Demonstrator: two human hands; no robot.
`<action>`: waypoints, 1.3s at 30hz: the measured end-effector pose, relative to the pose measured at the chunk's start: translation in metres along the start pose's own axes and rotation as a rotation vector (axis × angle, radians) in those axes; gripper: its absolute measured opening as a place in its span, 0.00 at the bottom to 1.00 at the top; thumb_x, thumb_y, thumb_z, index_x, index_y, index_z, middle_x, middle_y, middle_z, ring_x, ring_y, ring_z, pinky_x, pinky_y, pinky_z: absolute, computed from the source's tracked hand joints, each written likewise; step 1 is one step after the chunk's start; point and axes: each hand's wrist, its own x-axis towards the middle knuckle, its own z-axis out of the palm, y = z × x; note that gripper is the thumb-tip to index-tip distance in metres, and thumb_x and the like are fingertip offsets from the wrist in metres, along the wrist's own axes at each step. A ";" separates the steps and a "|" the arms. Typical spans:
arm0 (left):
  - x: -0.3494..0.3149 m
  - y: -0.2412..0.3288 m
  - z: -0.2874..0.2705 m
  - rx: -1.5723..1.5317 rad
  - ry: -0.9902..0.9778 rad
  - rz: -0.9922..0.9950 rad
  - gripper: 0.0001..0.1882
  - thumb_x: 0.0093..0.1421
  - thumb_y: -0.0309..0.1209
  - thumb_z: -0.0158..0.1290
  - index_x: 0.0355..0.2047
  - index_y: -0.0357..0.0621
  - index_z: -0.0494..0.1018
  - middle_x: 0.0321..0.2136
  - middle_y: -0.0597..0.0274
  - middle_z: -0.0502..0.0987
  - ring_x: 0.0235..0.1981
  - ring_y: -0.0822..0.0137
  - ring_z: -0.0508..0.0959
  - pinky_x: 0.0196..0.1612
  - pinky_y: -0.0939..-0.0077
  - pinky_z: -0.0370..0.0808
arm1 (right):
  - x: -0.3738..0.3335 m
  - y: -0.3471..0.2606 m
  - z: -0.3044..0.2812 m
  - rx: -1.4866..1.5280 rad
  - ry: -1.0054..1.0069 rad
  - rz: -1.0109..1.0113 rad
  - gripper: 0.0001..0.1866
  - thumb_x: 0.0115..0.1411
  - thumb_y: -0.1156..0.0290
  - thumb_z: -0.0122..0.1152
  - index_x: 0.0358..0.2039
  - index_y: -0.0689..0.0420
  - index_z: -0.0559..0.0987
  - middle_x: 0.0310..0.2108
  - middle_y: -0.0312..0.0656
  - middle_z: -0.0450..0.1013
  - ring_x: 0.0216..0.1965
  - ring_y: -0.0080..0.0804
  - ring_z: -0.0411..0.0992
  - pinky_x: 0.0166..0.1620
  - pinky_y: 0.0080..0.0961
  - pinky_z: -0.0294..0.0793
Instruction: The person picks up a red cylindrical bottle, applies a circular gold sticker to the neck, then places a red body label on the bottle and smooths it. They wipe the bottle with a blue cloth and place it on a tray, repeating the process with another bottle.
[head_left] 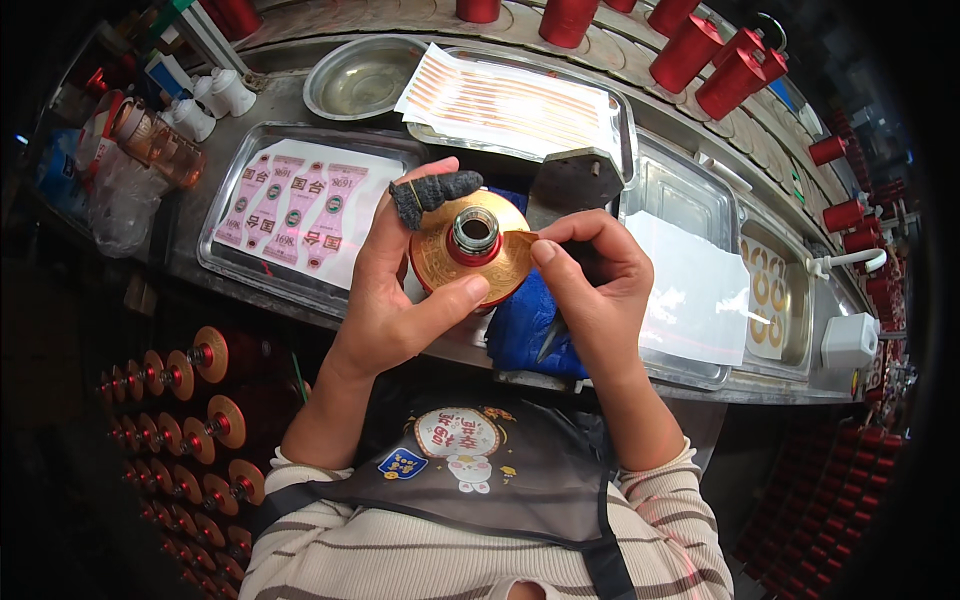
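Observation:
My left hand (pixel 385 310) is wrapped round a red bottle, seen from above with its open neck (pixel 475 232) toward me. A dark knitted cover (pixel 435 194) sits on one of its fingers. Round the neck lies a gold ring-shaped label (pixel 436 252) on the bottle's shoulder. With thumb and forefinger, my right hand (pixel 600 285) pinches the right edge of that label, where a piece lifts a little. The bottle's body is mostly hidden beneath the label and my hand. Blue cloth (pixel 525 325) lies below the bottle.
Printed pink labels (pixel 300 205) lie in a tray at left. Behind stand a metal bowl (pixel 362 80) and a tray bearing a striped label sheet (pixel 510 100). At right are a white sheet (pixel 685 290) and gold ring labels (pixel 768 285). Red bottles (pixel 688 52) line the conveyor.

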 end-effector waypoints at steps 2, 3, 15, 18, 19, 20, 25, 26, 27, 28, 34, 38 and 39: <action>0.003 0.005 -0.001 0.214 0.001 0.049 0.31 0.52 0.21 0.62 0.59 0.41 0.70 0.62 0.49 0.66 0.61 0.58 0.71 0.62 0.65 0.69 | -0.006 -0.011 0.005 0.022 0.003 -0.004 0.04 0.60 0.79 0.67 0.35 0.63 0.80 0.31 0.33 0.77 0.31 0.14 0.72 0.34 0.14 0.70; 0.005 0.007 -0.002 0.321 0.001 0.074 0.30 0.51 0.21 0.62 0.57 0.42 0.73 0.63 0.47 0.65 0.61 0.56 0.71 0.62 0.64 0.69 | -0.009 -0.014 0.006 0.032 0.005 -0.007 0.03 0.59 0.79 0.66 0.34 0.63 0.80 0.31 0.34 0.77 0.31 0.15 0.72 0.35 0.15 0.71; 0.010 -0.008 -0.005 0.214 -0.092 0.325 0.21 0.41 0.12 0.51 0.36 0.39 0.81 0.63 0.45 0.65 0.57 0.59 0.75 0.58 0.68 0.71 | -0.019 -0.002 -0.008 -0.349 -0.071 -0.477 0.08 0.55 0.77 0.66 0.37 0.59 0.84 0.26 0.38 0.79 0.19 0.28 0.68 0.26 0.23 0.66; 0.010 -0.009 -0.003 0.203 -0.076 0.312 0.22 0.40 0.12 0.50 0.36 0.37 0.81 0.63 0.46 0.65 0.57 0.59 0.74 0.59 0.68 0.71 | -0.008 0.006 -0.008 -0.449 -0.160 -0.468 0.14 0.55 0.82 0.61 0.42 0.64 0.84 0.29 0.42 0.80 0.24 0.28 0.72 0.31 0.23 0.70; 0.010 -0.011 -0.003 0.197 -0.077 0.312 0.22 0.40 0.12 0.50 0.36 0.37 0.81 0.63 0.46 0.65 0.57 0.59 0.74 0.59 0.68 0.71 | -0.011 0.009 -0.011 -0.506 -0.163 -0.482 0.14 0.54 0.83 0.61 0.43 0.64 0.84 0.29 0.42 0.80 0.24 0.28 0.71 0.31 0.23 0.70; 0.009 -0.012 -0.004 0.195 -0.071 0.313 0.21 0.40 0.12 0.50 0.36 0.37 0.81 0.63 0.46 0.65 0.57 0.59 0.74 0.60 0.68 0.70 | -0.015 0.012 -0.015 -0.559 -0.173 -0.497 0.15 0.53 0.83 0.61 0.43 0.64 0.84 0.29 0.42 0.80 0.24 0.28 0.71 0.31 0.23 0.69; 0.008 -0.010 -0.003 0.204 -0.066 0.317 0.21 0.40 0.12 0.49 0.35 0.37 0.81 0.62 0.46 0.66 0.58 0.58 0.74 0.60 0.67 0.71 | -0.014 0.016 -0.020 -0.524 -0.079 -0.580 0.15 0.52 0.81 0.65 0.41 0.56 0.85 0.27 0.40 0.78 0.20 0.31 0.69 0.24 0.24 0.66; 0.008 -0.012 -0.004 0.216 -0.070 0.319 0.20 0.40 0.11 0.49 0.35 0.37 0.81 0.62 0.46 0.67 0.58 0.58 0.74 0.60 0.67 0.71 | -0.012 0.012 -0.018 -0.521 -0.094 -0.556 0.14 0.52 0.81 0.65 0.41 0.57 0.84 0.27 0.41 0.79 0.20 0.32 0.69 0.25 0.24 0.66; 0.009 -0.012 -0.004 0.205 -0.058 0.318 0.20 0.41 0.11 0.49 0.34 0.37 0.80 0.62 0.46 0.67 0.58 0.58 0.74 0.60 0.67 0.71 | -0.008 0.005 -0.014 -0.519 -0.109 -0.531 0.13 0.52 0.81 0.66 0.40 0.58 0.84 0.27 0.42 0.79 0.20 0.32 0.69 0.25 0.23 0.67; 0.009 -0.011 -0.003 0.195 -0.046 0.316 0.20 0.41 0.11 0.49 0.34 0.37 0.80 0.62 0.46 0.67 0.58 0.58 0.74 0.60 0.67 0.71 | -0.005 0.001 -0.010 -0.516 -0.124 -0.507 0.12 0.53 0.81 0.66 0.40 0.59 0.84 0.27 0.42 0.79 0.20 0.33 0.70 0.25 0.23 0.67; 0.005 -0.013 0.002 0.132 -0.002 0.262 0.23 0.43 0.12 0.50 0.40 0.40 0.78 0.62 0.45 0.66 0.59 0.56 0.73 0.61 0.65 0.69 | 0.005 0.000 0.000 -0.108 -0.074 0.176 0.15 0.55 0.77 0.67 0.40 0.59 0.71 0.36 0.30 0.67 0.31 0.10 0.65 0.30 0.08 0.63; 0.006 -0.021 -0.001 0.143 -0.040 0.360 0.25 0.44 0.12 0.51 0.44 0.43 0.76 0.62 0.46 0.66 0.61 0.55 0.71 0.63 0.63 0.67 | 0.016 -0.004 0.004 -0.004 -0.105 0.273 0.16 0.51 0.80 0.60 0.40 0.58 0.69 0.37 0.31 0.65 0.29 0.10 0.63 0.30 0.09 0.63; 0.005 -0.021 -0.001 0.136 -0.030 0.348 0.25 0.44 0.12 0.51 0.45 0.43 0.76 0.62 0.46 0.66 0.61 0.55 0.71 0.63 0.63 0.67 | 0.018 -0.007 0.006 -0.007 -0.111 0.282 0.16 0.50 0.81 0.59 0.40 0.58 0.69 0.36 0.31 0.65 0.28 0.10 0.63 0.30 0.09 0.62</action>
